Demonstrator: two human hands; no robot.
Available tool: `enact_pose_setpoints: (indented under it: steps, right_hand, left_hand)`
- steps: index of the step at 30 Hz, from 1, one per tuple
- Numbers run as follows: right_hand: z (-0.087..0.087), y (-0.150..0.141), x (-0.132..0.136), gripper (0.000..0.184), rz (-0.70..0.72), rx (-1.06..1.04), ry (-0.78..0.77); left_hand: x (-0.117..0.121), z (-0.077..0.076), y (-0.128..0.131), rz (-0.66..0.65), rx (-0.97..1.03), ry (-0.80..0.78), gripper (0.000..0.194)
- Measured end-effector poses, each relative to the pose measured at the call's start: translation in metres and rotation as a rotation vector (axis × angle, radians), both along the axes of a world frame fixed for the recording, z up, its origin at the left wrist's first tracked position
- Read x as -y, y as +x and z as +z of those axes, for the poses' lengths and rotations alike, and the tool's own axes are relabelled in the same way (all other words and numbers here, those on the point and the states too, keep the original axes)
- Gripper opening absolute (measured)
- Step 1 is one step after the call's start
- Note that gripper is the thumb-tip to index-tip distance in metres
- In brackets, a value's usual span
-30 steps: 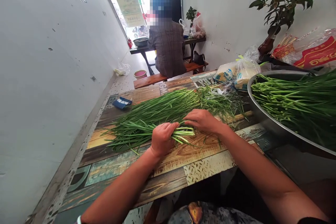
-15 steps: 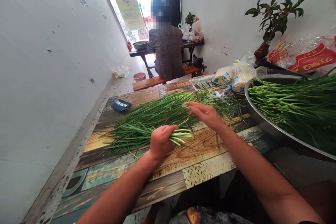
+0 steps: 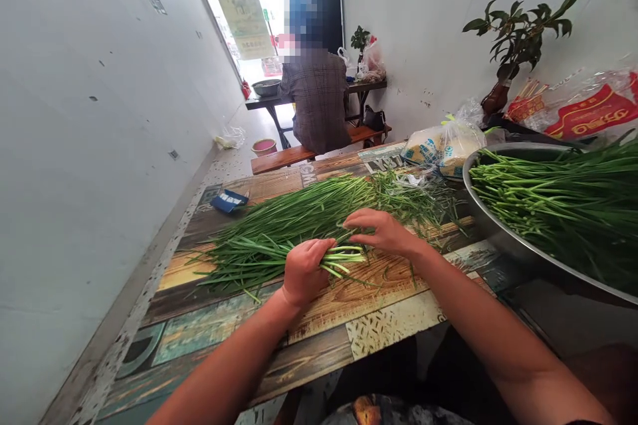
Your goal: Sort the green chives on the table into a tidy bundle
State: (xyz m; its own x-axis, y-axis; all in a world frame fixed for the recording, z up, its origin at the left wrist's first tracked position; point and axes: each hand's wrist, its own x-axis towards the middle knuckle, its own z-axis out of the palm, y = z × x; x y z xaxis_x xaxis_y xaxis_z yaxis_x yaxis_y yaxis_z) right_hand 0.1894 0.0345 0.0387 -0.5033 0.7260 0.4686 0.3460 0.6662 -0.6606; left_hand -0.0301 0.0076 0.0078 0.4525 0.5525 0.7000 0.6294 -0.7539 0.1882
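My left hand point(image 3: 308, 267) is wrapped round a bunch of garlic chives point(image 3: 347, 257), their pale stem ends sticking out to the right and the green leaves trailing left over the table. Just above those stem ends is my right hand point(image 3: 379, 231), thumb and fingers apart, with nothing visible held between them. Behind both hands lies a long pile of loose chives point(image 3: 299, 206), leaves pointing left. Trimmed scraps point(image 3: 416, 202) are scattered at the pile's right end.
A large metal basin point(image 3: 491, 232) full of chives stands at the right. Behind it are tied plastic bags point(image 3: 443, 146) and a potted plant point(image 3: 518, 46). A blue packet point(image 3: 229, 200) lies at the table's left. A person point(image 3: 319, 99) sits at another table further back.
My right hand has come down and slightly left from the pile towards the stem ends, its thumb and fingers spreading. The left hand keeps its place and its hold.
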Motion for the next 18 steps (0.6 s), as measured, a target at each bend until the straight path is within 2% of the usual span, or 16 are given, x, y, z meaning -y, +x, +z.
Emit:
enact_pose_setpoints:
  steps: [2,6,8,11,13,15,16,18]
  right_hand:
    - [-0.002,-0.003,0.000,0.021,0.009,-0.042,-0.055]
    - [-0.001,-0.008,0.001,0.027,-0.020,-0.210,-0.274]
    - [0.001,-0.005,0.000,0.030,-0.124,-0.321,-0.377]
    - [0.001,0.006,-0.008,0.033,-0.373,-0.420,-0.436]
    - [-0.001,0.016,-0.014,0.034,-0.548,-0.386,-0.382]
    - [-0.005,0.023,-0.019,0.034,-0.673,-0.253,-0.235]
    - [-0.007,0.024,-0.020,0.031,-0.690,-0.152,-0.136]
    - [-0.012,0.024,-0.022,0.020,-0.631,0.096,0.045]
  left_hand:
    - [0.000,0.000,0.001,0.000,-0.005,-0.010,0.017]
    - [0.000,0.000,0.001,-0.005,-0.007,-0.035,0.017]
    - [0.000,0.000,0.001,-0.003,0.003,-0.037,0.017]
    - [0.000,-0.002,0.000,0.018,0.026,-0.045,0.016]
    - [0.000,-0.002,0.000,0.034,0.059,-0.050,0.016]
    - [0.001,0.001,0.000,0.049,0.110,-0.051,0.016]
    - [0.002,0.002,0.000,0.058,0.137,-0.047,0.016]
    - [0.003,0.006,0.001,0.082,0.179,-0.029,0.016]
